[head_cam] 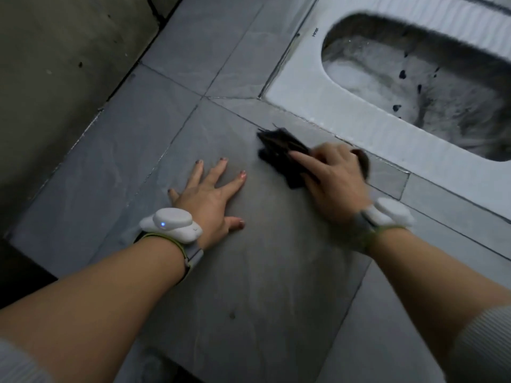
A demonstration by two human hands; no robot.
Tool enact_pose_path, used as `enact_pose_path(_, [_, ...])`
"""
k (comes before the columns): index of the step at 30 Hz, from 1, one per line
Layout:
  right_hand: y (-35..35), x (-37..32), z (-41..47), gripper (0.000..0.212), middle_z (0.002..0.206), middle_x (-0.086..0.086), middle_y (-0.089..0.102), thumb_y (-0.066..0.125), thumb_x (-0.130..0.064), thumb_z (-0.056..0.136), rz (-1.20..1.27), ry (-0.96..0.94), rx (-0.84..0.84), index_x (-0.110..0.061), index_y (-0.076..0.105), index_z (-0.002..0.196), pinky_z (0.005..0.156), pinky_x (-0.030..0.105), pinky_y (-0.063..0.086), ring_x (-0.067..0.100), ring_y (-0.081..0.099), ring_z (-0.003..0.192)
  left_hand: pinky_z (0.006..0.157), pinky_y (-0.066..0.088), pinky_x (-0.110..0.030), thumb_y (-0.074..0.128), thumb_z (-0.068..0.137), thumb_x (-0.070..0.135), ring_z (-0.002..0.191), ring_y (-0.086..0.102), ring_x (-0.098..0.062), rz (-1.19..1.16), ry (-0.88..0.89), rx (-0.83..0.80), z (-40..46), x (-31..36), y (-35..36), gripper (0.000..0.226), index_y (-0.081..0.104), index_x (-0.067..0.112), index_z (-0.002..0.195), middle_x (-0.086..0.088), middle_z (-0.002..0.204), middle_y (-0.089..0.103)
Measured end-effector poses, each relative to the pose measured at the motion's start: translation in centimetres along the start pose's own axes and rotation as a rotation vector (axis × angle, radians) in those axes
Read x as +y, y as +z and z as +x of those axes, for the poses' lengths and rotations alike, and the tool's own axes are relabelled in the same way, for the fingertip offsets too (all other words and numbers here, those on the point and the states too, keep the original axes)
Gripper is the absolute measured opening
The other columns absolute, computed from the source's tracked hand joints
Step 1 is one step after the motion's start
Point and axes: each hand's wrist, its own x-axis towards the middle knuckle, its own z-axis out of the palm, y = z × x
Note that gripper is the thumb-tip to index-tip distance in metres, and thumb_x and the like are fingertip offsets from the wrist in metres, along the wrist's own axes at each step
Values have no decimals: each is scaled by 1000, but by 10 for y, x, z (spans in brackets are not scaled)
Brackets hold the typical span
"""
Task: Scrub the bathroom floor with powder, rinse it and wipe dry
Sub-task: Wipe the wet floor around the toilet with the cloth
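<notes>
Head view: left hand (210, 193) lies flat, fingers spread, on the floor (249, 286). At its 2 o'clock, right hand (336, 178) presses a dark cloth (282, 150), fingers curled over it, beside the toilet (318, 100).

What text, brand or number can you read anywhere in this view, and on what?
One small dark brand mark on the white rim of the squat toilet, near the top: too small and blurred to read.
Nothing written on the floor tiles, the dark cloth or the wrist bands.
</notes>
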Motion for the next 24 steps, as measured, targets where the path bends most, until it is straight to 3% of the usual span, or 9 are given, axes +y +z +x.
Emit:
enact_pose_path(2, [-7,16,-30,35,101,14,59,55,-23,93,-74,131,116,-22,63,128,79,42,39,37,53,90,107,22,-69,64,76,63,147,-10,-24,-7,16,-13,3,-4,-3,89,6,58,143,19,158,-11])
enact_pose_path(4, [-4,15,-35,37,104,17,56,54,-24,91,-160,473,216,-23,63,127,82,43,38,39,50,94,108,24,-66,62,79,60,147,-8,-24,-16,42,-21,5,-10,-4,85,7,56,144,20,158,-9])
enact_pose_path(6, [5,-4,-4,37,113,19,50,48,-29,89,-209,896,234,-23,61,123,90,47,36,41,46,105,110,25,-61,59,85,50,148,-3,-24,-37,113,21,6,-17,-5,76,13,49,146,16,159,-1])
enact_pose_path(8, [19,-29,38,38,126,21,44,44,-30,92,-213,1068,164,-19,54,127,94,49,33,43,41,116,116,23,-46,56,89,29,146,12,-24,-145,198,102,2,-26,-6,68,25,35,149,6,159,16])
enact_pose_path(10, [48,-73,94,42,134,25,41,42,-25,96,-150,880,64,-15,45,137,94,47,32,43,39,121,116,20,-29,46,84,14,140,30,-26,-276,183,218,-3,-60,-16,61,38,19,145,-4,153,33])
enact_pose_path(13, [84,-156,149,53,142,20,36,42,-24,98,-61,448,-145,-21,28,149,94,47,34,40,36,123,109,28,-33,41,75,19,129,42,-32,-272,33,401,-2,-121,-24,63,47,11,138,-10,142,47])
enact_pose_path(18, [97,-193,139,43,108,13,57,53,-27,89,117,-343,-241,-27,58,132,69,37,35,36,51,93,111,30,-49,66,80,50,145,15,-27,-131,-270,208,-14,-185,-5,85,21,33,150,1,160,11])
enact_pose_path(20, [96,-163,141,37,99,14,58,54,-24,90,153,-286,-120,-26,64,126,71,39,41,37,54,90,110,30,-51,63,81,55,146,10,-24,-124,-239,237,-15,-185,-4,86,17,35,150,5,161,6])
enact_pose_path(24, [106,-196,177,47,128,19,45,43,-22,96,11,535,14,-22,42,144,91,44,33,40,41,115,110,32,-48,65,82,50,146,16,-23,-180,-240,227,-17,-188,-10,84,18,33,149,4,160,13])
